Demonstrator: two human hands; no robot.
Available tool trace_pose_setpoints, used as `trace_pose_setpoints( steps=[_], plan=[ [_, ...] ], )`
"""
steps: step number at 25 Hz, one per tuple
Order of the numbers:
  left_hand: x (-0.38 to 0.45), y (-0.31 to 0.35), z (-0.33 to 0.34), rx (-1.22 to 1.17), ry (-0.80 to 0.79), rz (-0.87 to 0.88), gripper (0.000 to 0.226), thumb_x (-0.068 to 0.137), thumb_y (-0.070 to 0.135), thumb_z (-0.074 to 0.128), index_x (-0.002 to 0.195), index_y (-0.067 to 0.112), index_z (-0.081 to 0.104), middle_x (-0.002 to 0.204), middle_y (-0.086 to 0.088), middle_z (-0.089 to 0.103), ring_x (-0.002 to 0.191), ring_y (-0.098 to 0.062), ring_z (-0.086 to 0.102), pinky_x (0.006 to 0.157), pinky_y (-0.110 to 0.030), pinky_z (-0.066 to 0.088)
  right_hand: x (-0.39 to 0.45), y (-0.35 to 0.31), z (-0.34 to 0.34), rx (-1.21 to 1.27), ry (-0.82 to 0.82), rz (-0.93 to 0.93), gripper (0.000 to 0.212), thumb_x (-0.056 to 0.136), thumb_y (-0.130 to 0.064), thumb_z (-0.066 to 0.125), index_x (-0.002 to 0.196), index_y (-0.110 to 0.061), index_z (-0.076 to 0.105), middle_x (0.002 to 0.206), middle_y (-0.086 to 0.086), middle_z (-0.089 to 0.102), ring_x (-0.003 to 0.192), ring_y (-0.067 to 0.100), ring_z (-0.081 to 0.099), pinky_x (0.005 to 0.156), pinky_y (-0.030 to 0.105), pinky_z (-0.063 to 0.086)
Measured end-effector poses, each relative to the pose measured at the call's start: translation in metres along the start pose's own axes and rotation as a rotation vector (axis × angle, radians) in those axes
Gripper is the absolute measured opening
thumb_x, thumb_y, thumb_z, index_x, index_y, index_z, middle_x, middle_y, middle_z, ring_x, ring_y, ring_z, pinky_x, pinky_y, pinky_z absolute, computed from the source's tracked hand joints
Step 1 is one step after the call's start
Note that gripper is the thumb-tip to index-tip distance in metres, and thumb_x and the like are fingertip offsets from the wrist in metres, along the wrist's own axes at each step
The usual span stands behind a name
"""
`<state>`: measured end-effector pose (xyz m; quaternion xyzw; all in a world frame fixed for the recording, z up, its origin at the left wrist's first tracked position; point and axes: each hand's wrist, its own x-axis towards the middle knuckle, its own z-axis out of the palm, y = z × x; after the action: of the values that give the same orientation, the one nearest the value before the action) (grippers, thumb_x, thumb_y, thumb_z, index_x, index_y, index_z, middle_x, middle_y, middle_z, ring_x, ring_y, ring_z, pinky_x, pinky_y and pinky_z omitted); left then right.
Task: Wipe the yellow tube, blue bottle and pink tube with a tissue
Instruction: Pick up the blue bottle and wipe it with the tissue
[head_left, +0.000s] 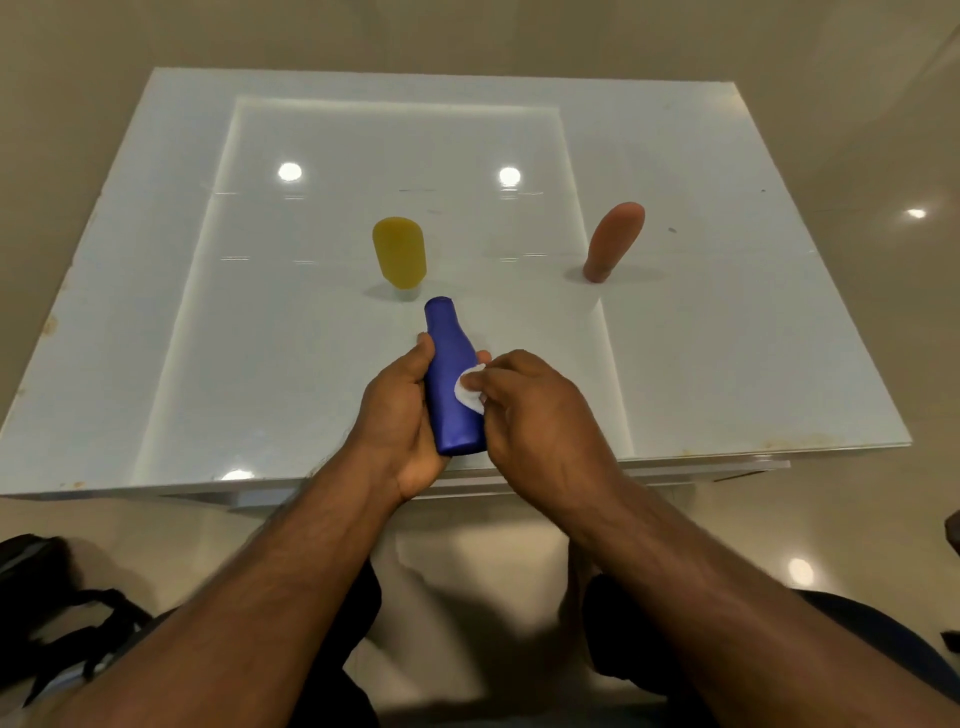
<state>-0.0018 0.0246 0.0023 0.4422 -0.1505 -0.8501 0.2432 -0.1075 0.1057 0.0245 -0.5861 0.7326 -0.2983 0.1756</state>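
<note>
Counter: glossy white top, ceiling lights mirrored in it; carries the two standing tubes; near edge just under both hands.
Bag: dark, strapped, on the floor at the left, apart from the work.
Left hand: grip clamped round the bottle, thumb on the near-left side, fingertips showing past the far-right side; holds it up over the counter's near edge.
Right hand: grip pinched together on the tissue, pressing it onto the bottle's right flank about mid-body.
Bottle: blue, between the two hands; long axis runs away from the body, neck and cap toward the yellow tube, base nearest the wrists.
Yellow tube: upright on its narrow end, just beyond the bottle's cap; left hand nearer.
Pink tube: upright, leaning slightly right, well to the right of the yellow one; right hand nearer.
Tissue: small white wad, touching the bottle, mostly hidden under the right fingertips.
Step, as judged: wiping the bottle, likely the middle of the task; nothing shows which tube is already wiped.
Next move, as judged: strokes along the long axis, from mid-body up to the neck and down to the base, with the left grip turning the bottle to bring up its hidden side.
</note>
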Motion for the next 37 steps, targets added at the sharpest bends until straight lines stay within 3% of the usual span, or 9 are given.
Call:
trace_pose_setpoints(
  steps=[3, 6, 12, 16, 21, 25, 30, 37],
  plan=[
    [-0.001, 0.006, -0.002, 0.013, 0.0, -0.033, 0.044, 0.103, 0.044, 0.042, 0.126, 0.013, 0.062, 0.117, -0.012, 0.074, 0.098, -0.025, 0.073, 0.081, -0.04, 0.059, -0.012, -0.014, 0.009, -0.18, -0.063, -0.155, 0.033, 0.068, -0.005, 0.077, 0.1, -0.01, 0.07, 0.097, 0.009, 0.067, 0.084, 0.027, 0.06, 0.076, 0.036, 0.052],
    [-0.002, 0.011, -0.002, -0.002, 0.012, -0.013, 0.04, 0.102, 0.043, 0.044, 0.122, 0.014, 0.063, 0.117, -0.011, 0.074, 0.1, -0.024, 0.072, 0.078, -0.037, 0.06, -0.017, -0.016, 0.007, -0.22, -0.111, -0.254, 0.033, 0.069, -0.002, 0.078, 0.1, -0.012, 0.071, 0.097, 0.007, 0.066, 0.084, 0.025, 0.058, 0.074, 0.035, 0.051],
    [-0.004, 0.014, -0.001, -0.093, 0.03, 0.028, 0.042, 0.102, 0.041, 0.044, 0.13, 0.013, 0.056, 0.126, -0.013, 0.067, 0.109, -0.028, 0.065, 0.077, -0.042, 0.058, -0.005, 0.001, -0.004, -0.055, 0.028, -0.093, 0.028, 0.073, -0.003, 0.074, 0.1, -0.006, 0.07, 0.094, 0.012, 0.067, 0.083, 0.027, 0.063, 0.073, 0.037, 0.055],
    [-0.003, 0.015, -0.001, -0.161, 0.048, 0.039, 0.043, 0.102, 0.044, 0.044, 0.128, 0.011, 0.055, 0.121, -0.012, 0.068, 0.105, -0.026, 0.065, 0.07, -0.039, 0.058, -0.017, -0.016, 0.005, -0.129, -0.015, -0.268, 0.035, 0.066, 0.0, 0.081, 0.098, -0.01, 0.071, 0.097, 0.009, 0.068, 0.085, 0.026, 0.062, 0.072, 0.032, 0.05],
    [-0.003, 0.016, -0.001, -0.25, 0.08, 0.066, 0.041, 0.102, 0.039, 0.046, 0.131, 0.011, 0.054, 0.121, -0.014, 0.068, 0.102, -0.028, 0.067, 0.075, -0.043, 0.06, -0.006, 0.001, -0.002, -0.025, 0.142, -0.15, 0.023, 0.077, -0.003, 0.071, 0.1, -0.006, 0.07, 0.097, 0.011, 0.067, 0.087, 0.023, 0.062, 0.075, 0.037, 0.056],
    [-0.004, 0.014, 0.0, -0.278, 0.083, 0.064, 0.043, 0.102, 0.041, 0.045, 0.13, 0.01, 0.056, 0.117, -0.014, 0.068, 0.099, -0.027, 0.067, 0.061, -0.038, 0.062, -0.019, -0.016, 0.008, -0.126, 0.091, -0.266, 0.028, 0.072, -0.004, 0.078, 0.1, -0.009, 0.071, 0.102, 0.011, 0.066, 0.093, 0.025, 0.06, 0.077, 0.028, 0.049],
    [-0.006, 0.016, -0.001, -0.292, 0.082, 0.089, 0.038, 0.103, 0.034, 0.045, 0.133, 0.012, 0.052, 0.12, -0.015, 0.067, 0.098, -0.029, 0.068, 0.072, -0.041, 0.062, -0.004, 0.004, -0.001, -0.155, 0.194, -0.222, 0.021, 0.077, -0.004, 0.072, 0.098, -0.005, 0.071, 0.098, 0.013, 0.066, 0.088, 0.025, 0.06, 0.073, 0.037, 0.054],
    [-0.004, 0.016, -0.004, -0.361, 0.072, 0.082, 0.037, 0.104, 0.034, 0.043, 0.128, 0.008, 0.055, 0.112, -0.016, 0.069, 0.09, -0.029, 0.07, 0.059, -0.039, 0.061, -0.009, 0.002, 0.006, -0.144, 0.184, -0.318, 0.019, 0.076, -0.005, 0.074, 0.096, -0.006, 0.072, 0.101, 0.014, 0.067, 0.093, 0.024, 0.06, 0.079, 0.031, 0.051]
  ],
)
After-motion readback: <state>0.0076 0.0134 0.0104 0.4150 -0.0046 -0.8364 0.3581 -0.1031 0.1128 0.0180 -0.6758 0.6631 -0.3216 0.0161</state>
